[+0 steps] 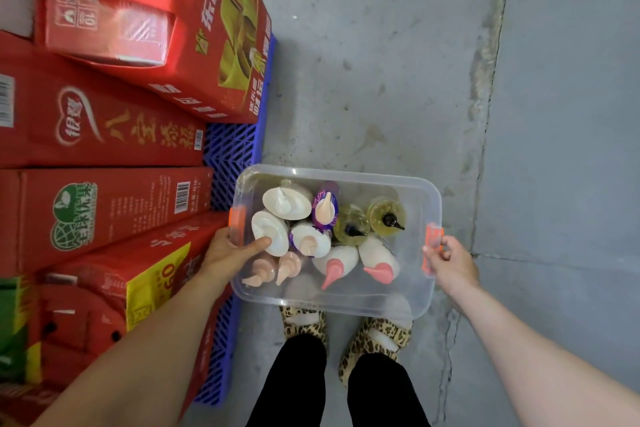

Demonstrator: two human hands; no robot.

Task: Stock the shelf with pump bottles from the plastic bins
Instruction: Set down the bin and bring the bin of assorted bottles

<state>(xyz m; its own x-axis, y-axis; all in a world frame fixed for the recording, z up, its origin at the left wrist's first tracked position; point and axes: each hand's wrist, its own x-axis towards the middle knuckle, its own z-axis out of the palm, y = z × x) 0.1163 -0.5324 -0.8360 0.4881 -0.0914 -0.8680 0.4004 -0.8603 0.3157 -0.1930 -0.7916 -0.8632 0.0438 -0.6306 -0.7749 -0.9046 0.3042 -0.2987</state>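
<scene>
Head view looks straight down on a clear rectangular plastic bin point(429, 198), held over the grey concrete floor point(381, 62) above a pair of leopard-print slippers point(377, 340). The left hand point(225, 253) grips the bin's left end, its thumb hooked over the rim and touching a white pump bottle point(270, 232). The right hand point(450, 263) has its fingers curled round the right orange latch point(433, 239). Inside stand about ten pump bottles: white ones at the far left, a purple-labelled bottle point(325, 206), two clear yellow bottles with black pumps point(386, 215), and pink-pumped bottles point(341, 258) leaning at the near side. Filled with liquid, the load is probably fairly heavy, and the thin bin walls may flex, so a grip at both ends under the rim suits it better than one hand. The bottles are loose and will likely tip or slide if the bin tilts. Each is smooth, stiff plastic, best taken round the body, since a pump head could turn or pull up. Red printed cartons point(104, 211) on a blue plastic pallet point(232, 152) fill the left; no shelf is in view.
</scene>
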